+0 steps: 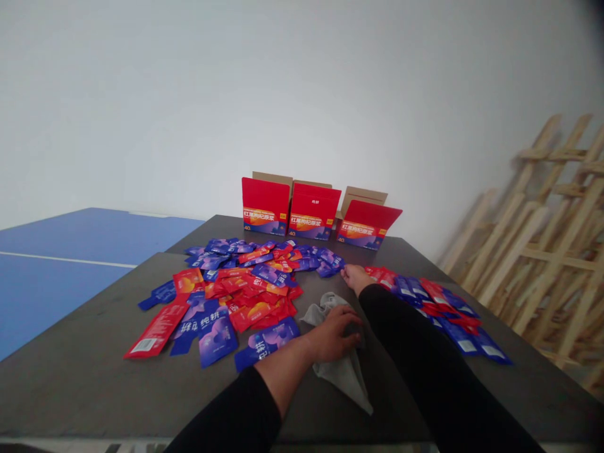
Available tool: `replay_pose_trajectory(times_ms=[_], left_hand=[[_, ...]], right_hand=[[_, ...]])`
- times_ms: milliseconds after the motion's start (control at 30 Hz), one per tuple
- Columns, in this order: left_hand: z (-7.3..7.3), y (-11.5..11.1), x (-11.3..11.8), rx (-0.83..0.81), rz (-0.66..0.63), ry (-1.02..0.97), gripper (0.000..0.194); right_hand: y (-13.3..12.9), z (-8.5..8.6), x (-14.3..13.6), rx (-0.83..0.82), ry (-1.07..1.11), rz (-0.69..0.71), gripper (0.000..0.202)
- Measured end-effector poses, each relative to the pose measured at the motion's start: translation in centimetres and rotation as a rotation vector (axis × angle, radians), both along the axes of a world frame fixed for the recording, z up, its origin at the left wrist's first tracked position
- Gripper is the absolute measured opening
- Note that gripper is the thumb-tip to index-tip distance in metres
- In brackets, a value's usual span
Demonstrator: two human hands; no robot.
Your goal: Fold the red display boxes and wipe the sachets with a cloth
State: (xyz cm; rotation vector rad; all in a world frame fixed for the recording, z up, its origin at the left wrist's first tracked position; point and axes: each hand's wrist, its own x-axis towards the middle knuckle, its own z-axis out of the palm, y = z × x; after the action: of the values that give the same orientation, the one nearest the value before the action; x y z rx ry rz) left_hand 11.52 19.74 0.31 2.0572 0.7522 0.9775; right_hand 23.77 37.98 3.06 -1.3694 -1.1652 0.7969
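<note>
My left hand (pixel 336 335) rests on a crumpled grey cloth (pixel 343 376), its fingers curled over the bunched fabric. Farther forward, my right hand (pixel 356 278) has its fingers drawn together at the edge of a purple sachet (pixel 330 262), on the right side of the large pile. That pile mixes red sachets (pixel 262 313) and blue-purple ones, lying flat and overlapping. Its nearest blue-purple sachet (pixel 268 341) lies just left of my left wrist. To the right of my right forearm, a second group of red and blue sachets (pixel 436 302) lies in a slanting row.
Three red cartons with raised flaps stand at the back: a left carton (pixel 265 214), a middle carton (pixel 311 217) and a right carton (pixel 363 229). The dark table (pixel 85 384) adjoins a blue table (pixel 61 277) at left. Wooden frames (pixel 552 251) lean against the wall at right.
</note>
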Motion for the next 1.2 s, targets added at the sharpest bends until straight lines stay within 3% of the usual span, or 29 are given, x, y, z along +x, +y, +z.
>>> replay_pose_trajectory(times_ms=[133,400,467,567,667,700,833,900,1000,1100,1200], left_hand=[[0.0,0.1,0.0,0.002,0.003,0.009,0.034],[0.4,0.5,0.0,-0.055,0.01,-0.075,0.032],[0.3,0.9,0.1,-0.177,0.036,-0.168,0.03],[0.4,1.6,0.3,-0.489,0.076,-0.499,0.03],[1.2,2.1,-0.3,-0.726,0.063,-0.768,0.044],[1.6,2.0,-0.7,-0.85,0.005,-0.854,0.048],[3.5,1.1,-2.3,-1.223,-0.421,-0.8,0.068],[3.9,0.7,-2.6,-1.317,-0.494,-0.752,0.067],[3.8,0.7,-2.6,-1.344,-0.42,-0.8,0.057],[3.7,1.3,-2.6,-1.262,-0.32,-1.025,0.053],[3.8,1.8,-3.1,-1.164,-0.268,-1.236,0.061]], right_hand=[[0.4,0.3,0.4,-0.128,0.145,-0.058,0.015],[-2.8,4.9,3.5,0.03,0.243,-0.013,0.005],[-4.5,6.2,4.1,0.065,0.232,0.033,0.004],[-7.8,7.6,4.7,0.109,0.182,0.119,0.008],[-11.1,8.2,4.7,0.093,0.085,0.234,0.018],[-12.1,8.2,4.6,0.071,0.041,0.288,0.021],[-14.4,7.1,3.8,0.052,-0.224,0.412,0.025],[-14.6,6.0,3.4,0.118,-0.357,0.402,0.024],[-14.3,3.7,3.2,0.193,-0.364,0.292,0.026],[-14.1,1.1,2.9,0.215,-0.335,0.123,0.031],[-14.5,-1.3,2.0,0.282,-0.501,0.195,0.03]])
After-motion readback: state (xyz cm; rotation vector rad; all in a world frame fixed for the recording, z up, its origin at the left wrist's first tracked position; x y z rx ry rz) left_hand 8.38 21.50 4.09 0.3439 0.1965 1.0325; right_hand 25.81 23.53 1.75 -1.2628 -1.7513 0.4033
